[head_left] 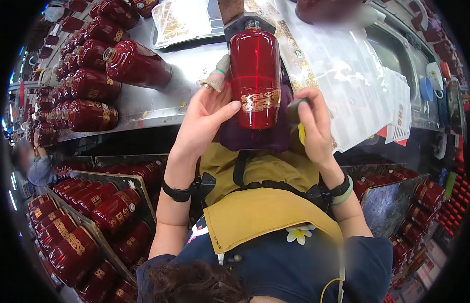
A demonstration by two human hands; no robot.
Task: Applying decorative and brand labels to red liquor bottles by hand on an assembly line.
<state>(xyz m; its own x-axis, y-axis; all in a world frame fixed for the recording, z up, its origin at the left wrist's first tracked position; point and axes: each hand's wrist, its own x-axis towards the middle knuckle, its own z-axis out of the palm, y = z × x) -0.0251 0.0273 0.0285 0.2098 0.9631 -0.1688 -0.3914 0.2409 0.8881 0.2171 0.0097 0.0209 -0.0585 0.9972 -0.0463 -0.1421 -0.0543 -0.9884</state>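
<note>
- The left hand point(207, 116) is cupped loosely open, its thumb against the lower left flank of the red bottle point(254, 65).
- The right hand point(316, 126), beside the bottle's opposite flank, pinches a small dark piece point(297, 108), too blurred to identify.
- Between both hands, the bottle lies neck-away, its base by the purple cloth point(255, 141).
- Its glossy body looks like glass: probably stiff, fairly heavy, slippery and breakable.
- Best hold: palms around both flanks, clear of the gold pattern.
</note>
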